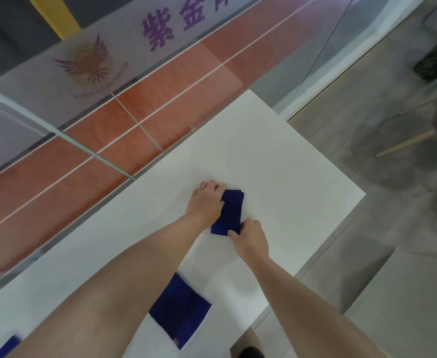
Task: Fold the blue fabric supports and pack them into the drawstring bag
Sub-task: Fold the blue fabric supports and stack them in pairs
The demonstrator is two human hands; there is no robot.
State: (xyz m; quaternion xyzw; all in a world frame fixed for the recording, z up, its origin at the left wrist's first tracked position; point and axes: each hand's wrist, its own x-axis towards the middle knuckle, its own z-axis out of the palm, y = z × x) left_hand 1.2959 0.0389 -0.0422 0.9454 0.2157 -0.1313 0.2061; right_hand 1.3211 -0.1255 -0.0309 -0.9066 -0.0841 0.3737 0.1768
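Both hands meet on a folded blue support (229, 213), a narrow, thick stack lying on the white table (263, 151). The left hand (207, 202) covers the stack's left side, its fingers curled down over the far left corner and its thumb against the cloth. The right hand (251, 239) holds the near end, with its thumb on the near corner and its fingers curled beside the edge. The hands are close together, separated only by the width of the stack.

Nearer than the hands, between the two forearms, a second blue support (181, 308) lies flat and unfolded, well apart from the stack. A third blue piece (5, 347) shows left of the left forearm at the bottom of the view, mostly cut off.

Beyond the hands the tabletop runs bare to its far corner. To the right of the right hand there is more bare surface up to the table's right corner, and from there the edge slants back towards the person, passing near the right forearm. Past that edge lies grey tile floor (367, 254), where a wooden handle (405, 143) rests. Left of the left hand the table runs along a glass partition (109, 60) bearing purple characters and a winged emblem.
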